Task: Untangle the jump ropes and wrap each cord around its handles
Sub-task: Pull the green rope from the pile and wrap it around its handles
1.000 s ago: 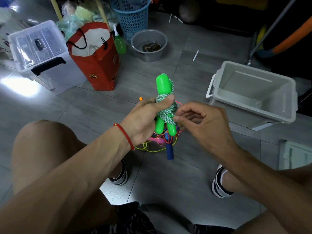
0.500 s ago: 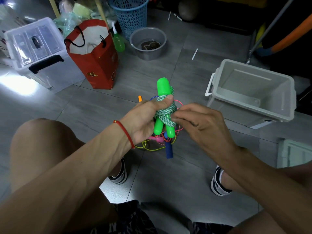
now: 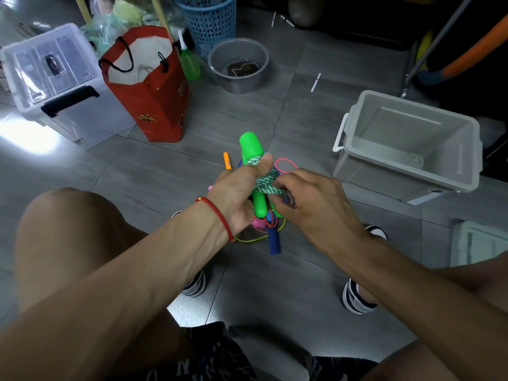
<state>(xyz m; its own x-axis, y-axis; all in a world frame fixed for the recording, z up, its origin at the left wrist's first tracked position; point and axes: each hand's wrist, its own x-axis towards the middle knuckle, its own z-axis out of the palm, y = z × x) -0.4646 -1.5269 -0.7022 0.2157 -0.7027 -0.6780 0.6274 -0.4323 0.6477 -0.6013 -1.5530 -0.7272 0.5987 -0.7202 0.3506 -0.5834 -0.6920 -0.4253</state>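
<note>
The left hand (image 3: 233, 193) grips the pair of green handles (image 3: 251, 149) upright above the floor, thumb pressed flat across the green-and-white cord (image 3: 265, 182) wound around their middle. The right hand (image 3: 310, 202) comes in from the right with its fingers curled at the coil's lower edge; it looks like they pinch the loose end, though the tip itself is hidden. This reads as the finishing tuck, so the trick is to keep that thumb clamped on the top turns while the end is threaded under a wrap and pulled snug, otherwise the whole coil could slacken and slide down the smooth plastic. On the floor beneath, between the feet, the remaining tangle of ropes (image 3: 264, 232) waits: a blue handle (image 3: 274, 242), a pink handle, an orange handle (image 3: 227, 160) farther off, with thin yellow and pink cords looped through. An open grey bin (image 3: 406, 149) stands at the right.
</note>
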